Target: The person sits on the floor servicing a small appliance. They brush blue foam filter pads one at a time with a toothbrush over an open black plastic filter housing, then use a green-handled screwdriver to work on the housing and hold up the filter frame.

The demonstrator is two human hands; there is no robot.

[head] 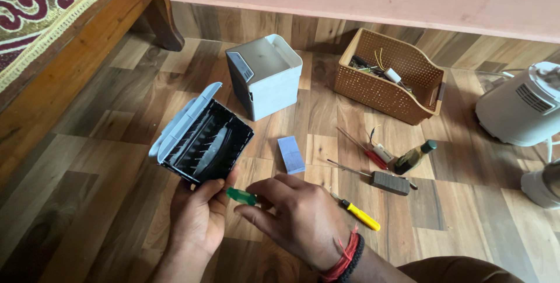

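Note:
My left hand [197,216] holds up a black finned cartridge with a pale blue-grey cover [201,135], gripping its lower edge, tilted over the wooden floor. My right hand [297,219], wearing red and black threads at the wrist, pinches a green-handled screwdriver [241,195] whose tip points at the cartridge's bottom corner. A white box-shaped appliance housing [265,76] stands on the floor just beyond.
On the floor lie a small pale blue panel [290,154], a yellow-handled screwdriver [360,215], a red-handled screwdriver [373,157], a grey block [390,182] and a small bottle [415,156]. A brown perforated basket [391,76] holds wires. A white appliance [522,105] stands right; a bed frame [76,44] left.

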